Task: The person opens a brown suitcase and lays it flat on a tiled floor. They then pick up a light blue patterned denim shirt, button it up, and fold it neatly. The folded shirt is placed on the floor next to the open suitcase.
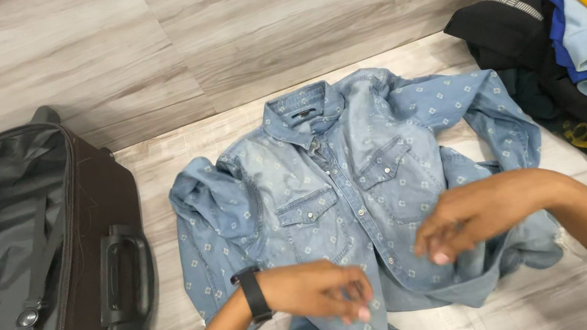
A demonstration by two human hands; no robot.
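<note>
Looking down from the head view, I see my left hand [320, 290] and right hand [460, 219] over the denim shirt's [345, 196] lower front, fingers curled; grip unclear through blur. An open black suitcase [38, 273] lies left, a clothes pile [578, 45] right.

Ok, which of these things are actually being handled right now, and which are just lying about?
In hand:
- denim shirt, spread flat on the floor
- left hand and right hand, both over its lower front

Lying about:
- open black suitcase, left
- pile of clothes, right
</note>
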